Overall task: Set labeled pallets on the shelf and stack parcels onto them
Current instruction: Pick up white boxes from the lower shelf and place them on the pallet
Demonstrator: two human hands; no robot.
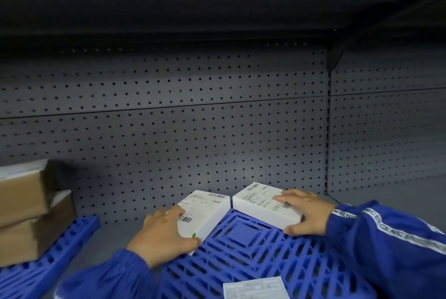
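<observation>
1. Head view, looking down into a grey shelf [115, 231] with a pegboard [169, 129] back wall.
2. A blue right pallet [253, 250] lies on the shelf at near centre. A white label [255, 288] sits on its near edge.
3. Two white parcels rest side by side on the far part of this pallet, almost touching at their far corners.
4. The left hand [166, 233] grips the left parcel [205, 211] at its near left corner, fingers curled over the top.
5. The right hand [306, 211] holds the right parcel [263, 204] at its right end, fingers across the top and thumb against the near side.
6. Both arms wear blue sleeves.
7. A left pallet [48, 257], also blue, lies at the near left.
8. Two brown boxes [24, 214] are stacked on it.
</observation>
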